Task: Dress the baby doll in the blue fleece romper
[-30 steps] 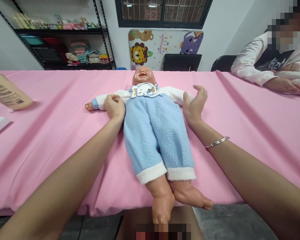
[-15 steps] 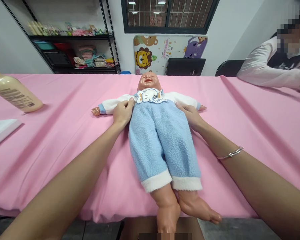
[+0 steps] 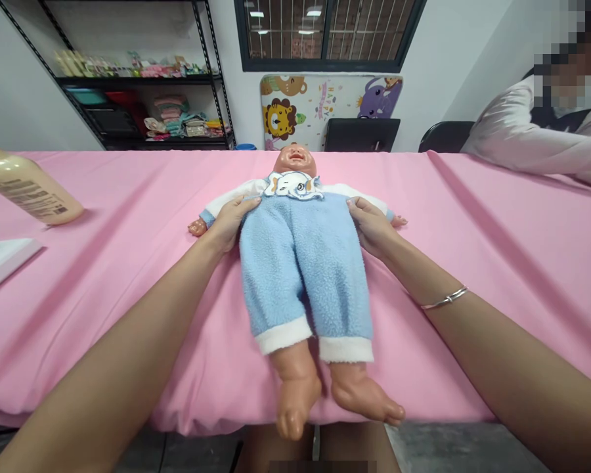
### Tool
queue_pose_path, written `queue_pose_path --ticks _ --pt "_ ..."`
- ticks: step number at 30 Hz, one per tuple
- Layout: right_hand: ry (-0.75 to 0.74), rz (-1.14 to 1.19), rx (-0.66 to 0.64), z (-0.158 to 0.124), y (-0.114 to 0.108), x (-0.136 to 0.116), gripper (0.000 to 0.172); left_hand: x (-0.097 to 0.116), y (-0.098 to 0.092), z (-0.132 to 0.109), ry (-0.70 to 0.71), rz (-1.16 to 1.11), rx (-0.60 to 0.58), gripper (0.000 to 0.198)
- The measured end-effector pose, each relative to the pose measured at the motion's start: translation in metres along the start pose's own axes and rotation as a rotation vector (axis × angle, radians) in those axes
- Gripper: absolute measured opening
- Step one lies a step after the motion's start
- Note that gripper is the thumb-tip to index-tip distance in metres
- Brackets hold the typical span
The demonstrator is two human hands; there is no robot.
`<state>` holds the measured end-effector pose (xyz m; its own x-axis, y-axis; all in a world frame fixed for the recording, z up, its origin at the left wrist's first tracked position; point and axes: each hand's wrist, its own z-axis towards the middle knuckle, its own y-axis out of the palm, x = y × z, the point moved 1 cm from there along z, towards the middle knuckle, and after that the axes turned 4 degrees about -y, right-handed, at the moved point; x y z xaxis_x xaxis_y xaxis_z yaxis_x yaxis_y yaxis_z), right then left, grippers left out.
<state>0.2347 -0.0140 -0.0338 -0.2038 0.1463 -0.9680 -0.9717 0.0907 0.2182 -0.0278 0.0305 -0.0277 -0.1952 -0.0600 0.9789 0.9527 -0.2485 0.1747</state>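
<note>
The dressed doll [image 3: 301, 230] is lying face-up on the pink cloth [image 3: 473, 243], head toward twelve o'clock; left hand [image 3: 230, 221] at ten and right hand [image 3: 373, 226] at two are pinching the blue trousers [image 3: 332, 282] between closed fingers.

- Trousers [image 3: 305, 263] between left hand [image 3: 233, 222] and right hand [image 3: 373, 228]: rough, matt, fleecy cloth
- Doll's feet [image 3: 295, 387] below the hands: smooth, glossy plastic
- Sheet [image 3: 473, 243] beneath both hands: smooth cloth
- Bracelet [image 3: 444, 299] behind right hand: shiny metal
- Bottle [image 3: 34, 187] left of left hand: glossy plastic

A window [image 3: 328, 34] sits above a cartoon-animal board [image 3: 319, 102].
</note>
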Motion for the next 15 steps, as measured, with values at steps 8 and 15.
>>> queue_pose_path --ticks 8,15 --pt "-0.165 -0.378 -0.065 0.009 -0.013 0.0 0.026 0.003 -0.018 0.005 -0.121 0.231 -0.016 0.032" --pt "-0.326 -0.817 0.102 0.018 -0.02 0.004 0.013 0.001 -0.016 0.01 0.032 0.184 0.048 0.033"
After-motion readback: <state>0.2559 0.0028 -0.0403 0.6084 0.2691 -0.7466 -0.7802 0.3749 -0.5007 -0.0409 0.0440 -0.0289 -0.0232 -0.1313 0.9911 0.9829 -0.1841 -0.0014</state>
